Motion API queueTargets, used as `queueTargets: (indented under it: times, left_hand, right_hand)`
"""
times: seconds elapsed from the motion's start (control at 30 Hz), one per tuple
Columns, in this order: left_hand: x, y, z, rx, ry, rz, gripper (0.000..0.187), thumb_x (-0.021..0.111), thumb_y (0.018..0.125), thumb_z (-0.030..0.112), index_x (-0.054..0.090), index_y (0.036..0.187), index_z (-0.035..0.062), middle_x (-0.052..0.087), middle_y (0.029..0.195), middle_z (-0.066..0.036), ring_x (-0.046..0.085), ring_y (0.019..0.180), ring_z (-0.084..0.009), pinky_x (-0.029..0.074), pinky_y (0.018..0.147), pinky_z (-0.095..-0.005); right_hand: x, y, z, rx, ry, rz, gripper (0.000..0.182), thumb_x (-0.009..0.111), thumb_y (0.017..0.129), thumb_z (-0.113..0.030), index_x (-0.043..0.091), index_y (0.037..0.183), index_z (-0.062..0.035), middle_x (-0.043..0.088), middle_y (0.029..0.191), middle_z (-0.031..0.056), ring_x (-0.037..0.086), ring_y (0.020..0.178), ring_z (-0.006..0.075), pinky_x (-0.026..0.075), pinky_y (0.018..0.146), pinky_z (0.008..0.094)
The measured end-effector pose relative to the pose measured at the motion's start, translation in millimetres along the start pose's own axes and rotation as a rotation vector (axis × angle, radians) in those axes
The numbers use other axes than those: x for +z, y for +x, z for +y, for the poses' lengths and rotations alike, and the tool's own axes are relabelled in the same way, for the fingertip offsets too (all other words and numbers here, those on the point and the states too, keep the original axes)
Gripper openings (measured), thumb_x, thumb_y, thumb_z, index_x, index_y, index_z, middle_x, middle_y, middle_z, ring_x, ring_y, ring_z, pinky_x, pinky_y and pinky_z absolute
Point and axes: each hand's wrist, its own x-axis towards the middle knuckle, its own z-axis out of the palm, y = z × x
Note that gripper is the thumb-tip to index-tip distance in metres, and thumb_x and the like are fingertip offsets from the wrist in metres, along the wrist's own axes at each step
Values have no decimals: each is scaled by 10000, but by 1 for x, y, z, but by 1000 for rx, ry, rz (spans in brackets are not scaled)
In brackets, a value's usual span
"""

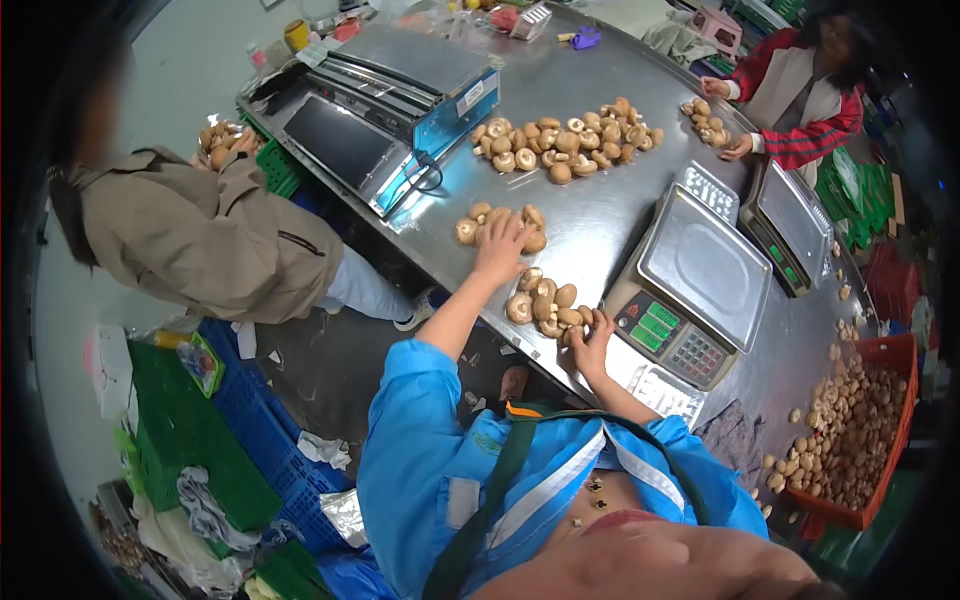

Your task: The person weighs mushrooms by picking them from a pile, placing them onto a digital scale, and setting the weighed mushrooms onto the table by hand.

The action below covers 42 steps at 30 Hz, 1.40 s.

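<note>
My left hand reaches over a small group of brown mushrooms near the edge of the metal table. Its fingers are spread and rest on them; the palm hides some of the caps. Closer to me lies a second small group of mushrooms. My right hand is at the right end of this group, fingers apart and touching the outermost caps. Beyond both hands a bigger pile of mushrooms is spread over the table. A weighing scale with a bare pan stands to the right of my right hand.
A sealing machine sits at the table's left. Another scale stands at right, beside an orange crate of mushrooms. One person at left holds packed mushrooms; another person handles mushrooms across the table. White trays lie near me.
</note>
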Motion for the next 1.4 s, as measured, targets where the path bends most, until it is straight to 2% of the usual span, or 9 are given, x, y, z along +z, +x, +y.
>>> queueTargets:
  times: [0.17, 0.5, 0.7, 0.8, 0.9, 1.03, 1.1, 1.27, 1.4]
  left_hand:
    - [9, 33, -61, 222, 81, -179, 764, 729, 662, 347, 370, 1324, 220, 326, 1399, -62, 207, 1333, -251, 205, 1047, -453]
    - [-11, 47, -144, 418, 250, -37, 751, 737, 598, 132, 411, 1267, 229, 371, 1353, -23, 295, 1290, -215, 300, 1001, -426]
    - [-29, 39, -147, 416, 218, 39, 566, 603, 720, 59, 445, 1245, 199, 386, 1341, -39, 309, 1276, -213, 316, 978, -432]
    - [-58, 43, -111, 381, -128, 292, 345, 550, 751, 33, 589, 1085, 109, 537, 1176, -89, 464, 1116, -259, 358, 912, -415]
    - [-147, 18, -10, 575, -720, 140, 250, 619, 762, 112, 622, 1010, 74, 631, 951, -92, 567, 930, -298, 431, 821, -367]
    - [-241, -23, 90, 1505, -1328, -595, 363, 613, 823, 280, 534, 1091, 48, 592, 1062, -162, 571, 941, -315, 432, 793, -428]
    - [-248, -40, 124, 1783, -1621, -639, 352, 589, 846, 301, 545, 1051, 18, 570, 1109, -161, 565, 960, -307, 428, 794, -417]
    - [-246, -40, 185, 2022, -1744, -1011, 418, 577, 847, 328, 558, 1061, -30, 559, 1131, -162, 551, 976, -299, 416, 815, -389]
    - [-245, -43, 222, 2088, -1727, -1217, 398, 512, 879, 391, 538, 1010, 16, 502, 1150, -232, 535, 897, -350, 395, 713, -411]
  right_hand:
    - [13, -2, -13, 93, -9, -70, 661, 662, 725, -189, 322, 1252, 22, 232, 1303, 263, 273, 1229, 406, 257, 1035, 420]
    - [76, 49, -52, 99, 24, -104, 677, 707, 718, -232, 361, 1248, 8, 259, 1293, 269, 307, 1210, 405, 305, 1008, 409]
    - [99, 69, -70, -26, 63, -238, 693, 705, 710, -245, 368, 1257, 14, 308, 1281, 279, 308, 1223, 396, 302, 1015, 396]
    - [71, 64, -74, 18, 33, -226, 545, 667, 745, -222, 452, 1194, 1, 456, 1192, 224, 437, 1135, 335, 358, 964, 367]
    - [22, 49, -51, 5, 97, -198, 169, 576, 821, -149, 601, 939, -31, 641, 792, 119, 628, 763, 238, 483, 721, 325]
    - [-44, 1, 23, 221, 292, -19, 96, 498, 862, -107, 530, 891, -21, 591, 724, 103, 599, 655, 175, 469, 617, 326]
    - [-83, -28, 49, 369, 192, 146, 157, 511, 867, -177, 538, 873, -23, 602, 691, 110, 601, 640, 198, 463, 612, 333]
    - [-151, -97, 76, 632, 4, 471, 289, 511, 880, -227, 532, 703, 1, 549, 528, 66, 529, 485, 136, 416, 496, 290]
    - [-175, -132, 90, 653, 2, 700, 173, 545, 856, -155, 572, 802, 7, 577, 601, 71, 541, 524, 143, 432, 531, 289]
